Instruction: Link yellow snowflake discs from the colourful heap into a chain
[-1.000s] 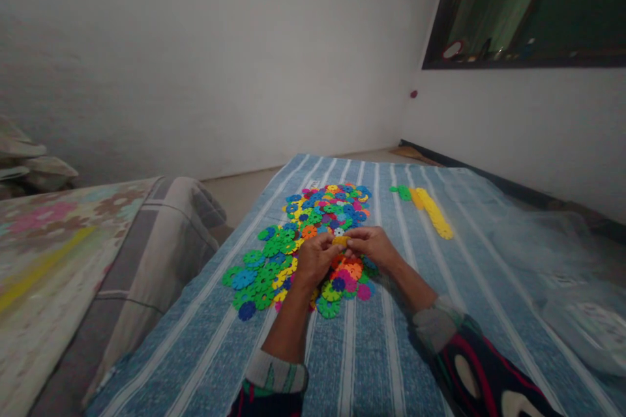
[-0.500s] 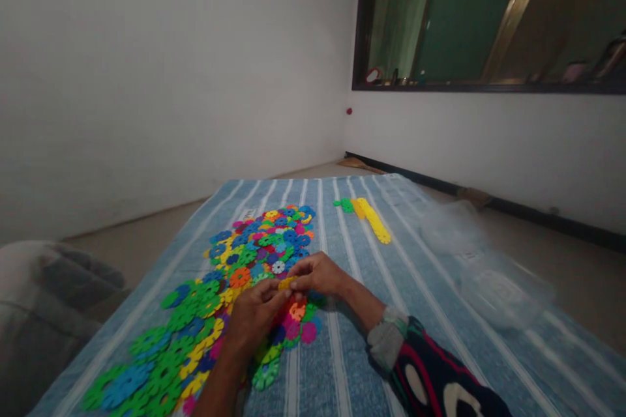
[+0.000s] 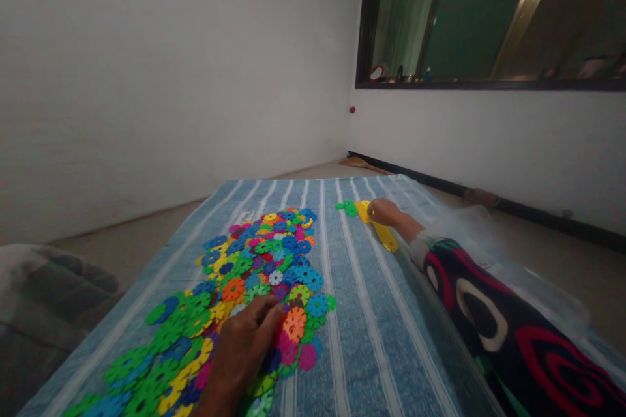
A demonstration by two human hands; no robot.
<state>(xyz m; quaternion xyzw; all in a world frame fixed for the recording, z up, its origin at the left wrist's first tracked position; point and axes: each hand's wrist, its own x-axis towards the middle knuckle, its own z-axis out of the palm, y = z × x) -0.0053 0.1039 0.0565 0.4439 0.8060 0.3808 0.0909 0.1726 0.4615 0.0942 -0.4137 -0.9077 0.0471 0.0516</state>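
My left hand (image 3: 247, 335) rests over a heap of colourful plastic snowflake discs (image 3: 261, 244), its fingers curled and thumb close to the index finger. Whether anything is between those fingertips is hidden. My right hand (image 3: 386, 210) reaches to the far right part of the cloth, fingers pinched on a yellow snowflake disc at the row of overlapping yellow discs (image 3: 388, 239). That hand covers part of the row. Green snowflake discs (image 3: 350, 208) lie against the row's left end. An orange disc (image 3: 294, 324) lies just right of my left hand.
A blue cloth with white stripes (image 3: 364, 339) covers the table. Clear plastic packaging (image 3: 538, 293) lies along the right side, partly behind my right sleeve. Grey fabric (image 3: 44, 300) shows at the left edge. A window (image 3: 482, 13) is in the right wall.
My hands have parted from the small yellow piece they held together over the heap. My right hand has moved forward and right to the yellow row; my left stays over the heap, slightly lower.
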